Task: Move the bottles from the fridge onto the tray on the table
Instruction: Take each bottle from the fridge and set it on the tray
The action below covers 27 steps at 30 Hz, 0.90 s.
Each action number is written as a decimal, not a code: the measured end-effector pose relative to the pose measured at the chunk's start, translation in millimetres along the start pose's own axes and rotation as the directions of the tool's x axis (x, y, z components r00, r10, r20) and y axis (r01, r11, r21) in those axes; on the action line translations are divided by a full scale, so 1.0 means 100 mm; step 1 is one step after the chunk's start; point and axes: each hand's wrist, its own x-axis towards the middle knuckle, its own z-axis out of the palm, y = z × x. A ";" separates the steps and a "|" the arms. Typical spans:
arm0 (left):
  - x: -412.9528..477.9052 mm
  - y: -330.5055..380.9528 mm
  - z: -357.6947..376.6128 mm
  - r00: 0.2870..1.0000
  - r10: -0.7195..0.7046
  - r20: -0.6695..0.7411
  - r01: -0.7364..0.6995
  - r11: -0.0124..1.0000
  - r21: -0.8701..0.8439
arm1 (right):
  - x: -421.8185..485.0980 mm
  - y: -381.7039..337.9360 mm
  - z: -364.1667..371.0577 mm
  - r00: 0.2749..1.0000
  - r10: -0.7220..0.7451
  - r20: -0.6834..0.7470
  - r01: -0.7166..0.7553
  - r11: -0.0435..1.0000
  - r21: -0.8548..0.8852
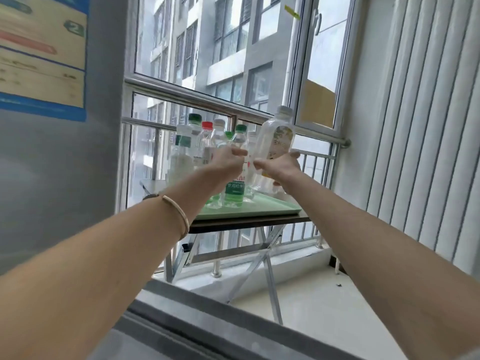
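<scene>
Both my arms reach out over the pale green tray (262, 207) on a small folding table (249, 222). My left hand (228, 162) grips a clear bottle with a green cap and green label (235, 188), its base resting on the tray. My right hand (280, 168) holds a taller clear bottle with a white cap and yellow-green label (276, 136), tilted and lifted above the tray's right side. Several more clear bottles (200, 144) with green, red and white caps stand on the tray behind my left hand.
The grey fridge side (59, 152) with a blue-edged sticker fills the left. Its open edge (207, 315) runs across the bottom. A window with a metal railing (207, 100) stands behind the table. White slatted panels (420, 126) cover the right wall.
</scene>
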 end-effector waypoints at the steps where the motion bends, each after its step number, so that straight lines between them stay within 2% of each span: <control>1: 0.07 -0.08 0.04 1.000 -0.017 0.013 0.017 1.000 0.011 | 0.10 0.10 0.04 1.000 0.022 0.002 -0.022 1.000 -0.010; 9: 0.45 -0.39 0.20 0.986 -0.166 0.010 0.165 0.984 0.059 | 0.45 0.66 0.52 0.993 0.100 0.066 -0.093 0.990 -0.107; 12: 0.50 -0.42 0.21 0.984 -0.179 -0.015 0.180 0.981 0.074 | 0.59 0.75 0.62 0.993 0.086 0.078 -0.079 0.992 -0.094; 21: 0.49 -0.44 0.26 0.977 -0.196 -0.083 0.206 0.969 0.139 | 0.69 0.74 0.68 0.955 0.128 0.268 -0.131 0.991 -0.007; 24: 0.41 -0.40 0.18 0.974 -0.217 -0.063 0.223 0.967 0.123 | 0.71 0.74 0.72 0.948 0.155 0.280 -0.163 0.987 0.006; 27: 0.32 -0.39 0.06 0.975 -0.213 -0.070 0.220 0.968 0.118 | 0.63 0.72 0.75 0.946 0.196 0.258 -0.184 0.981 -0.069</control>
